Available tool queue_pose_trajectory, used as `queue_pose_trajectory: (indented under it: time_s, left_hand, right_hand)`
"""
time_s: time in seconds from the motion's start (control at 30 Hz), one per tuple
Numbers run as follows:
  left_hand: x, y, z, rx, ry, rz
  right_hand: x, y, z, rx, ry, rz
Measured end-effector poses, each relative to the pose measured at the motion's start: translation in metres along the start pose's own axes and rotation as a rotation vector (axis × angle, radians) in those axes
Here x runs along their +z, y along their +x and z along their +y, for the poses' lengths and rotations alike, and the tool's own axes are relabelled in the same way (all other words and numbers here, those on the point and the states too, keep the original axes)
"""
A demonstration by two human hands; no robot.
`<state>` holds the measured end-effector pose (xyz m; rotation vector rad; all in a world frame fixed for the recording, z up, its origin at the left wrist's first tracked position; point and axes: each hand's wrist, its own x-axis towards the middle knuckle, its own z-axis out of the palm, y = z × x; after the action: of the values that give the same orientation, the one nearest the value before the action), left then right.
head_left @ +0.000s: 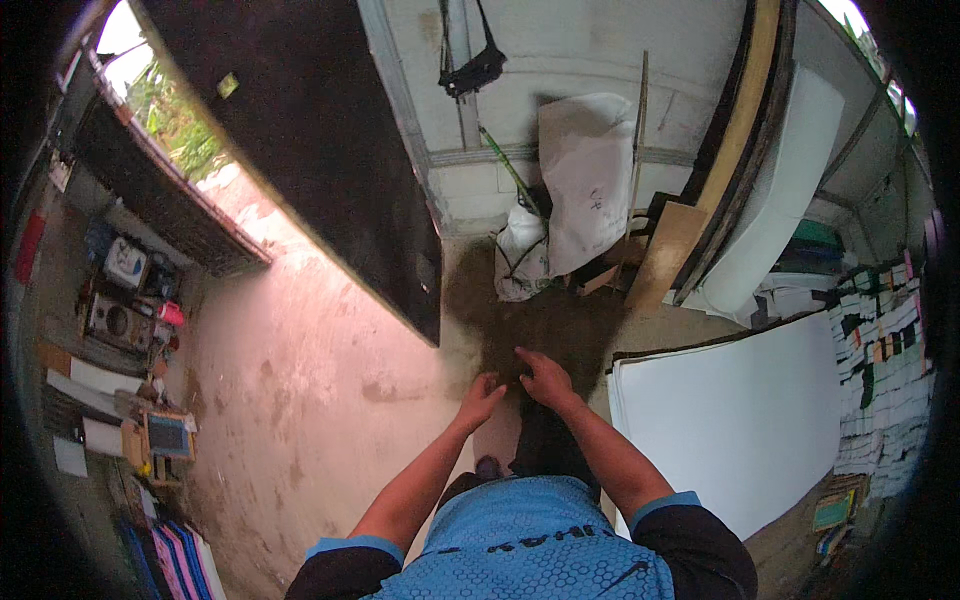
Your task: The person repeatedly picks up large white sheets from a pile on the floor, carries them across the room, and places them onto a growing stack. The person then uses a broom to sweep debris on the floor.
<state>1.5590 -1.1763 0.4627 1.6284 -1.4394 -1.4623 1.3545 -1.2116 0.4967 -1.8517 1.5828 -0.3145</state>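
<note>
Both my forearms reach forward from the lower edge, over my blue patterned shirt [520,545]. My left hand [481,397] hangs with its fingers loosely bent and nothing in it. My right hand [545,379] is just beside it, palm down, fingers spread a little and empty. The two hands are almost touching above a dark stained patch of floor [545,315]. The lower corner of a large black panel [310,160] is a short way to the left of my left hand.
A stack of big white sheets [740,410] lies at the right. Ahead stand a white sack [520,255], a leaning white board [590,170], a wooden plank [665,255] and curved boards. A cluttered shelf [120,320] is at the left, and stacked coloured papers [880,350] at the far right.
</note>
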Motion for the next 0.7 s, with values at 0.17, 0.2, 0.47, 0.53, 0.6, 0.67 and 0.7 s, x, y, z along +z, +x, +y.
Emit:
queue_pose_trajectory:
  time_s: [0.17,0.2,0.47,0.53,0.6,0.67,0.7]
  left_hand:
    - [0.0,0.156,0.024,0.033,0.043,0.051]
    - [0.0,0.193,0.033,0.014,-0.004,0.04]
    - [-0.013,0.423,0.042,0.033,-0.628,-0.068]
    - [-0.013,0.465,0.104,-0.139,-0.578,-0.006]
    - [-0.015,0.524,0.103,-0.083,-0.295,0.015]
    - [-0.02,0.619,0.037,0.126,-0.177,-0.042]
    - [-0.022,0.658,0.02,0.159,-0.251,-0.092]
  right_hand:
    - [-0.005,0.142,0.069,-0.014,0.111,0.155]
    - [-0.003,0.177,0.088,-0.043,0.101,0.229]
    - [-0.022,0.392,0.19,0.129,0.546,0.458]
    - [-0.032,0.421,0.205,0.279,0.825,0.501]
    - [-0.021,0.462,0.235,0.238,1.22,0.575]
    - [-0.005,0.512,0.275,0.158,1.25,0.541]
    - [0.007,0.526,0.301,0.128,1.083,0.47]
